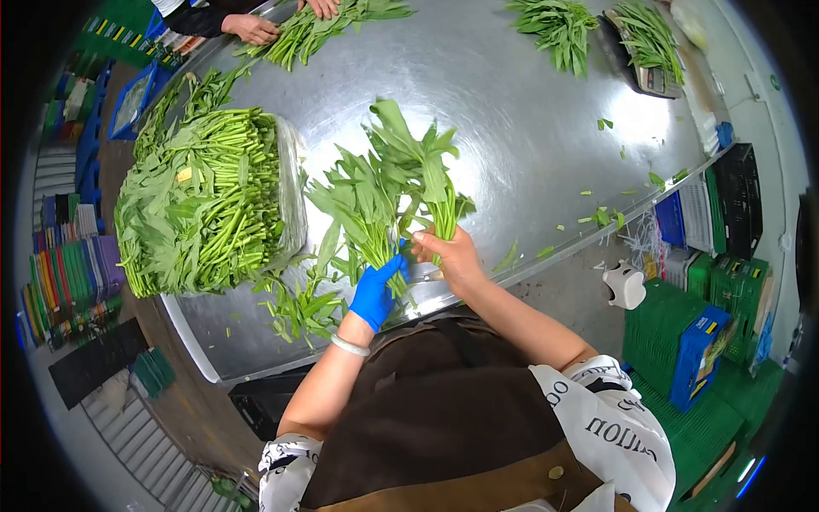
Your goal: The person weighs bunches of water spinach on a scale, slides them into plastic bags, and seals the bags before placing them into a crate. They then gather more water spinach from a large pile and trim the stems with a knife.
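My left hand (376, 292), in a blue glove, is closed round the stems of a bunch of leafy greens (358, 198). Bare and just to its right, my right hand (455, 258) grips a second, smaller bunch of leafy greens (437, 189) by the stems. The leaves of both bunches point away from me and overlap. Left of them on the metal table (503, 128) sits a big block of stacked greens (200, 200), stem ends facing right, with clear plastic along that side. Loose leafy stems (299, 307) lie near my left hand.
Across the table, a co-worker's hands (252, 29) handle more greens (341, 26). At the far right, a bunch (559, 32) lies beside a scale (636, 64) loaded with greens. Leaf scraps (602, 217) lie near the right edge. Green crates (665, 333) stand at right.
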The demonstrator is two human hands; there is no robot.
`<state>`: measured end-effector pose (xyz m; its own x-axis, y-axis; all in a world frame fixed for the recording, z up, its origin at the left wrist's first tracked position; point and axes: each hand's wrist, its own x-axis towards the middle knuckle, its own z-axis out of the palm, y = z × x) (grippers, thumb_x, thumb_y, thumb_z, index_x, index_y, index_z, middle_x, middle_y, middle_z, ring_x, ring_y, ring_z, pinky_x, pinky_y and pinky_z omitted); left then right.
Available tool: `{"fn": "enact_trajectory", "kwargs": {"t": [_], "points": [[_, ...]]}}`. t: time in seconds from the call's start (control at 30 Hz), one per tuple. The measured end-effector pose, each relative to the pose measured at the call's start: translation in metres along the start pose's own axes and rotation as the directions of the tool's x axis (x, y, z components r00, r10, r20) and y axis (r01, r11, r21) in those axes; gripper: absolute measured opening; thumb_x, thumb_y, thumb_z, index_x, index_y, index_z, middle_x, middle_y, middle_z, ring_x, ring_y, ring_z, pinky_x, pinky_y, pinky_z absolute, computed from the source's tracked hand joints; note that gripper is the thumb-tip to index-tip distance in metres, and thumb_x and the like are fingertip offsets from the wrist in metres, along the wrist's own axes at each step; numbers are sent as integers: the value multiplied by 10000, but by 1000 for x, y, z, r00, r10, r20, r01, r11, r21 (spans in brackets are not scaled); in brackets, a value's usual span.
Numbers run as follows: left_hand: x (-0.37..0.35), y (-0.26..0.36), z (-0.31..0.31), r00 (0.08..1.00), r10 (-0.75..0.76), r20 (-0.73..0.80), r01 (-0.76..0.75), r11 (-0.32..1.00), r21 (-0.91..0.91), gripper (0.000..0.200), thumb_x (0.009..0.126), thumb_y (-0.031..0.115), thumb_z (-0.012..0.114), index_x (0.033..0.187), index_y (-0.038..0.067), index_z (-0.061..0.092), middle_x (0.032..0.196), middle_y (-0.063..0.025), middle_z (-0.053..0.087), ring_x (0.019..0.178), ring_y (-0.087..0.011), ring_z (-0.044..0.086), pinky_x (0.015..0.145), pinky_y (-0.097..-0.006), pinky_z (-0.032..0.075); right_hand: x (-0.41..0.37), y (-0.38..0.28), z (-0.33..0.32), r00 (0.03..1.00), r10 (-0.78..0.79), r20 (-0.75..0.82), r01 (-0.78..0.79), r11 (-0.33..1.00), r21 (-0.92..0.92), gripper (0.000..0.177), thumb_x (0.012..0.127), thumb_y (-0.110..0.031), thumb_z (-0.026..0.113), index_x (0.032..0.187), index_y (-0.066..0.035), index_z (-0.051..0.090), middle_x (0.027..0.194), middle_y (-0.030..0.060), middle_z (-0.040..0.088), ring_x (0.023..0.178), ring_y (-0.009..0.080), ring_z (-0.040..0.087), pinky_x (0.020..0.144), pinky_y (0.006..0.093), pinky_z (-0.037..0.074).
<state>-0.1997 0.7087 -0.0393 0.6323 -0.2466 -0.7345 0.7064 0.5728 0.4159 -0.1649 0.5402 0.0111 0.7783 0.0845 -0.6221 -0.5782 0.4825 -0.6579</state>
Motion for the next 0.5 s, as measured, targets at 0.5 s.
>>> {"fn": "enact_trajectory", "kwargs": {"t": [0.5], "points": [[-1, -14, 9, 971, 237, 46, -241, 961, 139, 465, 835, -20, 593, 1289, 20, 501, 1088, -22, 607, 962, -110, 570, 800, -229, 436, 25, 29, 13, 987, -152, -48, 129, 937, -325, 288, 738, -20, 738, 964, -24, 560, 787, 27, 599, 659, 107, 583, 523, 233, 487]]}}
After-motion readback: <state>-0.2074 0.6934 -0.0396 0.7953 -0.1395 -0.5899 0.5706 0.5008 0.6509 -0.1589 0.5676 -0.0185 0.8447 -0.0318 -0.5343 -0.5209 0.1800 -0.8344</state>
